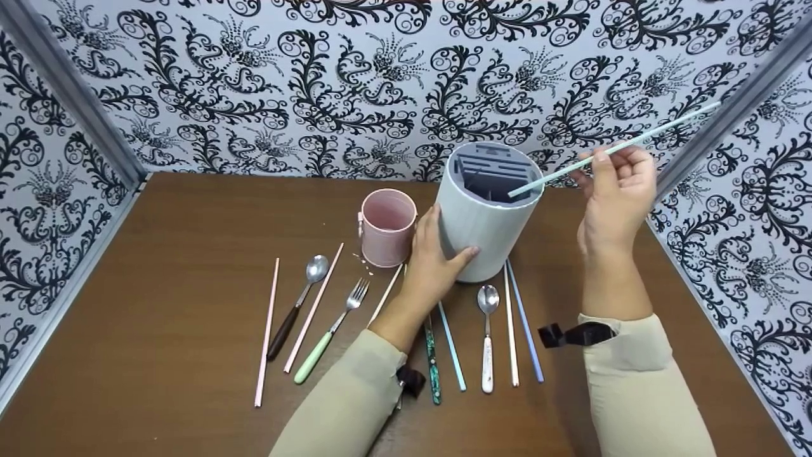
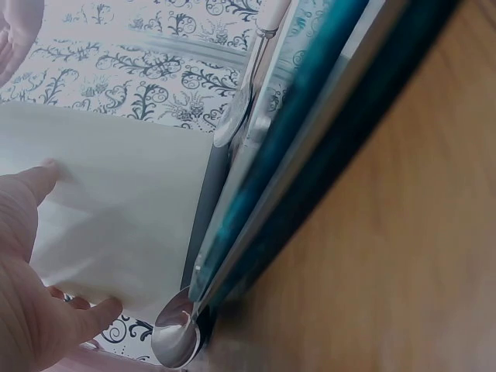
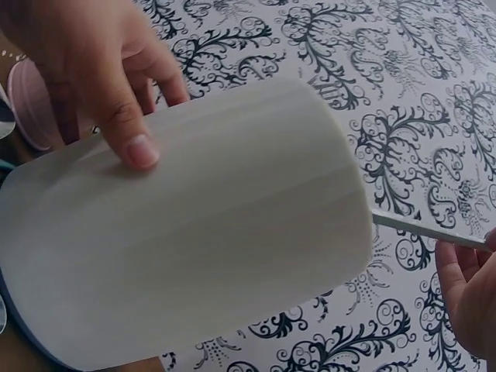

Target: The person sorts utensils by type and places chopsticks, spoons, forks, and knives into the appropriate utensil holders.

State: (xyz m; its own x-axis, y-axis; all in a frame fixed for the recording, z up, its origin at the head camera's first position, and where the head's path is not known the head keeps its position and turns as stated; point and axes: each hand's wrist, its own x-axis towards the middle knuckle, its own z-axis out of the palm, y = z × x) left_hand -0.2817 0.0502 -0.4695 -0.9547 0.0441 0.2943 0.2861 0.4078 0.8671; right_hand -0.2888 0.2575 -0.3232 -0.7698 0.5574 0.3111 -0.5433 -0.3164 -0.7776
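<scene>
My left hand [image 1: 431,270] grips the side of a tall white utensil holder [image 1: 491,238], its thumb lying across the front. The holder stands on the table and has a grey slotted insert in its top. In my right hand [image 1: 618,197] a pale mint chopstick [image 1: 666,130] is pinched between thumb and fingers. It slants down to the left, and its lower tip overlaps the holder's opening. From the right wrist view, the chopstick [image 3: 426,229] passes behind the holder's rim. Just left of my left hand stands a pink cup [image 1: 388,246].
On the brown table [image 1: 184,285] lie pink chopsticks [image 1: 268,330], a dark-handled spoon [image 1: 315,270], a green-handled fork [image 1: 317,355], a white-handled spoon [image 1: 487,365], a dark green patterned utensil handle [image 1: 433,371] and several more chopsticks. Patterned walls [image 1: 380,82] enclose the back and sides.
</scene>
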